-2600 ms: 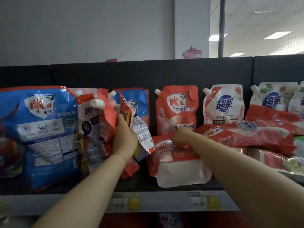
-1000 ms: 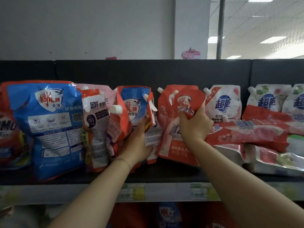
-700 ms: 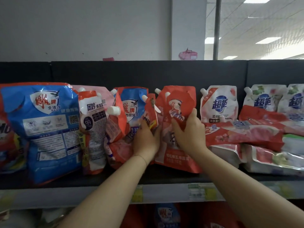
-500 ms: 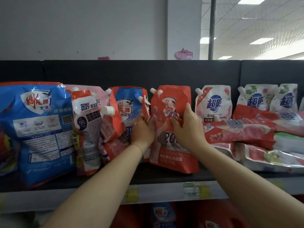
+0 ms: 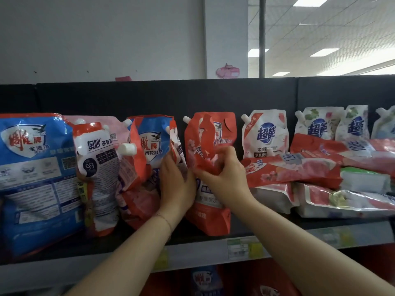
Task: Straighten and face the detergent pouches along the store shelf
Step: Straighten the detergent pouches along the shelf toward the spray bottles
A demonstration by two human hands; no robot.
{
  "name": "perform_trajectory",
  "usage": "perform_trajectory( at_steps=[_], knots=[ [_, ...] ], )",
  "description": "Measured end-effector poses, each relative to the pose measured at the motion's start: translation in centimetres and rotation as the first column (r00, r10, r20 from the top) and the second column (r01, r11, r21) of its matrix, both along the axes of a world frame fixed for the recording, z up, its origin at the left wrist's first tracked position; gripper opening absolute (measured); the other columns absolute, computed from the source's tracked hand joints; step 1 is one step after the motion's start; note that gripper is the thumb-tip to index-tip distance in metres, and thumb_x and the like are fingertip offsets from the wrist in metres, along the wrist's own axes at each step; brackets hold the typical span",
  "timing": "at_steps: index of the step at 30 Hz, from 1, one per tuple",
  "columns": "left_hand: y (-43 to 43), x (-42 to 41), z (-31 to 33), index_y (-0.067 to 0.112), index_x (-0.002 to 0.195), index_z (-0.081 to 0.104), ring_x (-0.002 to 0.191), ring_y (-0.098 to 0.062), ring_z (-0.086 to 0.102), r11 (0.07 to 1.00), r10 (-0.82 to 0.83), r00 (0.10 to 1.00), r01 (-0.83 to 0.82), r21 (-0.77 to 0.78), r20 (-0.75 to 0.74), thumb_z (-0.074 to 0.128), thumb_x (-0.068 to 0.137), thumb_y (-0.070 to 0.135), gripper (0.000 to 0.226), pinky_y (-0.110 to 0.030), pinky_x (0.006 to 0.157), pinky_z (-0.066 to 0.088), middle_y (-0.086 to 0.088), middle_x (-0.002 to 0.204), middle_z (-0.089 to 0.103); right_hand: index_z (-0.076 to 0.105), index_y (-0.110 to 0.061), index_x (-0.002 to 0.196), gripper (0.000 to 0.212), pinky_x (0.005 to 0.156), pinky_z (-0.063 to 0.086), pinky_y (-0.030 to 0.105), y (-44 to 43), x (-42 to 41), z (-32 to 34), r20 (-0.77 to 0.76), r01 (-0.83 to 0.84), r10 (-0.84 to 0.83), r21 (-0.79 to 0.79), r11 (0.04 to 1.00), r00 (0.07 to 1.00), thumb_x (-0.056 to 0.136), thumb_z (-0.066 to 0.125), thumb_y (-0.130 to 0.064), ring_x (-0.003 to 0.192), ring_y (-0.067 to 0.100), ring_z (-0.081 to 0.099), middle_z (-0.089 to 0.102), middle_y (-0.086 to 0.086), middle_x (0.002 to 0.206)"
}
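Standing upright near the middle of the shelf [image 5: 203, 252], the red detergent pouch [image 5: 210, 214] has its long axis vertical but its top crumpled forward. The right hand [image 5: 224, 174], in front, pinches that folded top in its grip and seems best placed to lift it. The left hand [image 5: 176, 189] touches the pouch's left edge beside the blue-and-red pouch [image 5: 149, 144], and whether its grip closes on anything I cannot tell.

Left hand [image 5: 176, 184] beside right hand [image 5: 222, 174], curled.
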State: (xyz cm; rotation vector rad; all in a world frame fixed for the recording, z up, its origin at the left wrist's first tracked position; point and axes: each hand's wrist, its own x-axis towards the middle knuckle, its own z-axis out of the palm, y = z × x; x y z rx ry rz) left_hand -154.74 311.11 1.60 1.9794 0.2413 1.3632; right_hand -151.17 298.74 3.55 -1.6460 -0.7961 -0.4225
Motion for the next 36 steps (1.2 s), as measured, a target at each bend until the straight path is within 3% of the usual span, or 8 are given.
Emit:
perform_trajectory(
  at_steps=[5,9,12,17,20,26,31,36],
  knots=[
    [-0.5,-0.4,-1.5,0.003,0.138,0.034,0.134,-0.026,0.026,0.989,0.118,0.993,-0.116,0.091,-0.008,0.067,0.084,0.013,0.064,-0.027,0.110,0.020,-0.016,0.142,0.031,0.058,-0.040,0.118,0.079,0.091,0.054,0.043,0.0,1.4,-4.2,-0.259,-0.101,0.108,0.041,0.994,0.960,0.046,0.083,-0.059,0.106,0.018,0.062,0.061,-0.004,0.114],
    [-0.7,-0.8,-2.3,0.002,0.135,0.037,0.137,-0.031,0.025,0.972,0.194,0.980,-0.198,0.129,0.039,0.072,0.078,0.007,0.066,-0.030,0.111,0.019,-0.020,0.145,0.026,0.046,-0.041,0.129,0.089,0.088,0.057,0.040,-1.5,2.3,-4.5,-0.366,-0.324,0.350,0.133,0.937,0.862,0.056,0.093,-0.020,0.100,0.014,0.068,0.068,-0.004,0.112],
    [-0.9,-0.7,-2.4,0.003,0.129,0.042,0.133,-0.031,0.030,0.958,0.244,0.967,-0.253,0.138,0.079,0.073,0.077,0.012,0.061,-0.039,0.113,0.026,-0.020,0.141,0.030,0.035,-0.040,0.136,0.099,0.090,0.055,0.038,-1.4,2.2,-4.3,-0.306,-0.269,0.295,0.125,0.955,0.905,0.059,0.091,-0.012,0.103,0.013,0.066,0.065,-0.006,0.114],
    [-1.6,-0.7,-2.3,0.006,0.118,0.049,0.114,-0.020,0.038,0.926,0.293,0.943,-0.321,0.197,0.155,0.069,0.082,0.014,0.042,-0.027,0.097,0.030,-0.011,0.119,0.045,0.043,-0.027,0.130,0.063,0.080,0.049,0.026,-0.5,2.4,-3.2,-0.269,-0.044,0.059,0.061,0.997,0.961,0.077,0.074,-0.009,0.103,0.017,0.061,0.060,-0.006,0.105],
    [-2.1,-0.4,-2.3,0.016,0.114,0.046,0.106,-0.012,0.046,0.986,0.097,0.991,-0.108,0.131,0.090,0.063,0.087,0.016,0.033,-0.030,0.095,0.040,0.001,0.112,0.048,0.050,-0.019,0.116,0.043,0.086,0.051,0.033,0.3,2.9,-3.0,-0.206,0.027,-0.018,0.038,0.999,0.978,0.079,0.069,-0.009,0.106,0.023,0.060,0.061,-0.002,0.104],
    [-2.1,0.6,-3.3,0.028,0.127,0.046,0.122,-0.008,0.047,0.995,-0.096,0.995,0.096,-0.012,-0.023,0.049,0.077,0.060,0.060,-0.027,0.106,0.034,0.005,0.130,0.053,0.052,-0.019,0.123,0.044,0.094,0.045,0.035,1.9,2.5,-4.8,-0.086,0.013,-0.014,-0.004,1.000,0.996,0.082,0.066,-0.024,0.111,0.023,0.056,0.059,0.002,0.116],
    [-2.1,0.5,-2.9,0.036,0.127,0.051,0.123,-0.006,0.047,0.993,-0.122,0.992,0.122,-0.004,0.035,0.052,0.074,0.073,0.064,-0.030,0.106,0.033,0.009,0.130,0.053,0.023,-0.024,0.150,0.077,0.098,0.046,0.048,2.7,2.4,-5.1,0.061,-0.098,0.110,-0.179,0.979,0.992,0.084,0.060,-0.036,0.121,0.028,0.050,0.047,0.006,0.136],
    [-3.5,0.2,-0.3,0.052,0.115,0.045,0.111,0.004,0.051,0.991,-0.128,0.991,0.128,-0.031,-0.031,0.049,0.089,0.060,0.028,-0.019,0.098,0.035,0.026,0.117,0.054,-0.009,-0.025,0.153,0.111,0.112,0.032,0.050,2.2,2.8,-4.9,0.011,-0.173,0.188,-0.343,0.923,0.982,0.077,0.072,-0.029,0.146,0.027,0.021,0.020,0.006,0.158]
  ],
)
